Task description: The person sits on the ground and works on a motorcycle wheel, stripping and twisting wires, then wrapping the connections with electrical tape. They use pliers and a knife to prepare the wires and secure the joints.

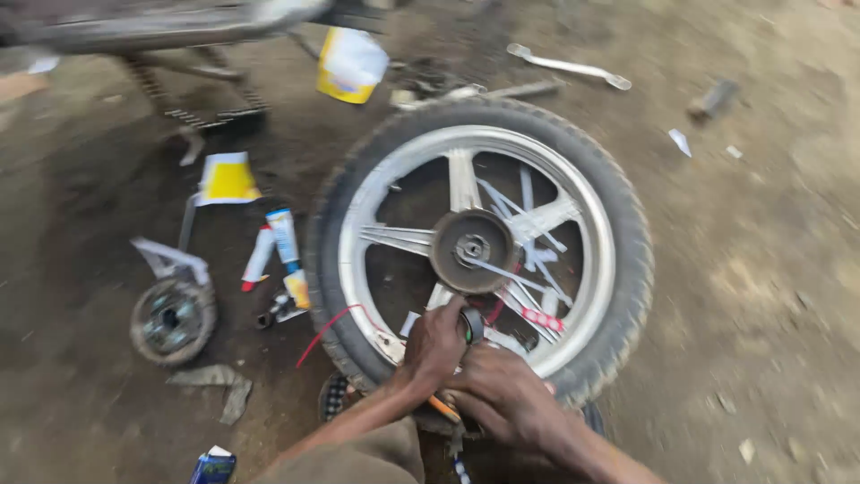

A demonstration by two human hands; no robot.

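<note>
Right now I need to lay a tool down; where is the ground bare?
Bare dirt lies right of the wheel, below the flat wrench. It is crowded left of the wheel: tubes, yellow card, sprocket. Both hands fill the wheel's near edge.

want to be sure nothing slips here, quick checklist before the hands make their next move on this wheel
1. Wheel lying flat on the dirt ground: ok.
2. Left hand gripping at the near rim, holding a small dark round part: ok, though what the part is, cannot tell.
3. Right hand resting low at the tyre's near edge: ok; what it grips, cannot tell, the picture is blurred.
4. Hub free of the hands: ok.
5. Long tools lying across the spokes: not ok, loose on the wheel.
6. Tubes and sprocket to the left, apart from the wheel: ok.
</note>
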